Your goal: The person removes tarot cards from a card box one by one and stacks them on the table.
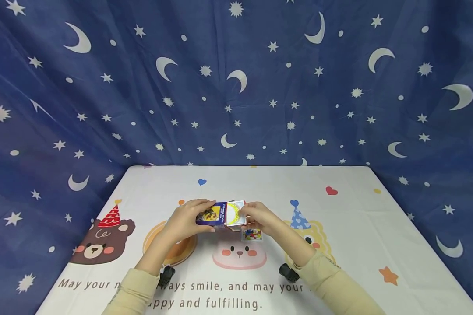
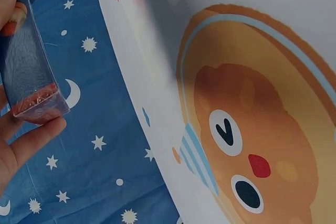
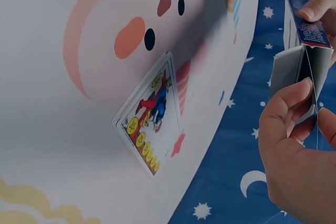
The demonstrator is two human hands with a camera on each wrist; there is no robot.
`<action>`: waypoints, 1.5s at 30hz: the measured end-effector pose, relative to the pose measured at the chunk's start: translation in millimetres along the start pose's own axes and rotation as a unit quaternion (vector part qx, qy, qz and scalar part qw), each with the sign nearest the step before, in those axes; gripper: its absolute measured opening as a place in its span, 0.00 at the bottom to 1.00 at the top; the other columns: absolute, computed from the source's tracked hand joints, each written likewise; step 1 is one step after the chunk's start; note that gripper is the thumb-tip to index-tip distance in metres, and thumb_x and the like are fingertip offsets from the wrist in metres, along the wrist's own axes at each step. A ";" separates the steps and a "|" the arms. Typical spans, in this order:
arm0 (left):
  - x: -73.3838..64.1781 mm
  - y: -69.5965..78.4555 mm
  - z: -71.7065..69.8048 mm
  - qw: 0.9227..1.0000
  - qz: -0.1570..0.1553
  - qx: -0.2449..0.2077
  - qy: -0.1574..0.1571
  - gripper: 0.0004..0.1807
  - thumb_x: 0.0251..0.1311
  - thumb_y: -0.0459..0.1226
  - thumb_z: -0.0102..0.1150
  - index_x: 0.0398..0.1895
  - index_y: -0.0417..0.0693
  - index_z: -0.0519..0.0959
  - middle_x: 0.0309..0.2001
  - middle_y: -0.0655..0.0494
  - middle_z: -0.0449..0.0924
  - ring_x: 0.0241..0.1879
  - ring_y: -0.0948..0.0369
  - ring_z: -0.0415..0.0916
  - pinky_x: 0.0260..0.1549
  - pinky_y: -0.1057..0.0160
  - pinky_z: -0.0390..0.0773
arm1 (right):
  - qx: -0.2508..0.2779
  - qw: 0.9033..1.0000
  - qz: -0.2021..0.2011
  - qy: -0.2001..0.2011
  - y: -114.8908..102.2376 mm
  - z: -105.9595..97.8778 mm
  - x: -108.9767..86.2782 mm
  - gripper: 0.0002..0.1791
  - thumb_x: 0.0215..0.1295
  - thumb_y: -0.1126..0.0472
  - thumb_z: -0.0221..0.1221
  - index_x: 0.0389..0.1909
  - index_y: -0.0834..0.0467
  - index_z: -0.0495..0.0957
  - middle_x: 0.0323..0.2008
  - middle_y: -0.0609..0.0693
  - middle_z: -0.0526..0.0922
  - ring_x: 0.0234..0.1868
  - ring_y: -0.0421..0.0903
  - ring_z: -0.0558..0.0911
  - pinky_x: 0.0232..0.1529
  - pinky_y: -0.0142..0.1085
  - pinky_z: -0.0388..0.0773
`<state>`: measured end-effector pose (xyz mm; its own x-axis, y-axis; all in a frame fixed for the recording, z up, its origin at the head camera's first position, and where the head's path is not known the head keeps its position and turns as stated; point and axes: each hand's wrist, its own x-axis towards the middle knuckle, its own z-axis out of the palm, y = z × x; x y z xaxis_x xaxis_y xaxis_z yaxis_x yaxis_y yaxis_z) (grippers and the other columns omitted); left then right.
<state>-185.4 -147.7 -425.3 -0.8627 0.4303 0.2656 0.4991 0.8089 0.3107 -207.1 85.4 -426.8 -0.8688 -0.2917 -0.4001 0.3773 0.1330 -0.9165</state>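
Note:
My left hand (image 1: 186, 219) grips a dark blue card box (image 1: 210, 214) with a picture on its front, tilted above the table. Its fingers and thumb wrap the box's long sides in the left wrist view, where one side (image 2: 31, 66) looks glossy. From the box's right end sticks out a white card (image 1: 233, 213) with a yellow sunburst ring. The fingers of my right hand (image 1: 262, 216) pinch at that card, right at the box's opened end. Below lies a small stack of picture cards (image 3: 152, 116), face up, showing a figure and yellow coins.
The white tablecloth (image 1: 319, 288) bears printed cartoon animals, hearts and lettering. Small black devices sit at the left wrist (image 1: 166, 276) and the right wrist (image 1: 289, 273). A blue curtain (image 1: 236, 109) with moons and stars hangs behind the table.

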 end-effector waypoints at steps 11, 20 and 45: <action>-0.1 1.0 -3.5 1.000 -0.013 -0.008 -0.012 0.42 0.39 0.52 0.74 0.63 0.53 0.72 0.59 0.49 0.75 0.59 0.48 0.72 0.53 0.44 0.74 | 0.009 1.000 -0.020 -0.014 -6.0 -13.2 -10.0 0.17 0.61 0.65 0.51 0.47 0.74 0.69 0.27 0.49 0.77 0.22 0.38 0.78 0.24 0.24 0.78; -2.8 -2.6 -7.3 1.000 -0.015 -0.011 0.001 0.42 0.38 0.51 0.75 0.62 0.52 0.73 0.59 0.48 0.75 0.59 0.48 0.72 0.54 0.43 0.74 | 0.011 1.000 -0.016 0.004 -4.7 -25.0 -8.0 0.20 0.62 0.64 0.51 0.51 0.73 0.68 0.27 0.49 0.77 0.22 0.38 0.77 0.25 0.24 0.78; -18.7 -15.7 -12.1 0.999 -0.033 -0.003 0.000 0.41 0.40 0.51 0.74 0.62 0.51 0.73 0.59 0.47 0.75 0.59 0.44 0.71 0.55 0.42 0.73 | 0.022 0.999 -0.031 0.036 1.5 -50.9 -14.6 0.27 0.55 0.73 0.53 0.58 0.73 0.66 0.32 0.49 0.77 0.28 0.39 0.74 0.28 0.25 0.76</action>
<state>-176.1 -173.3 -424.1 -0.8940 0.3757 0.2443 0.4412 0.8330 0.3338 -210.2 138.1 -422.0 -0.9115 -0.2283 -0.3420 0.3337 0.0754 -0.9397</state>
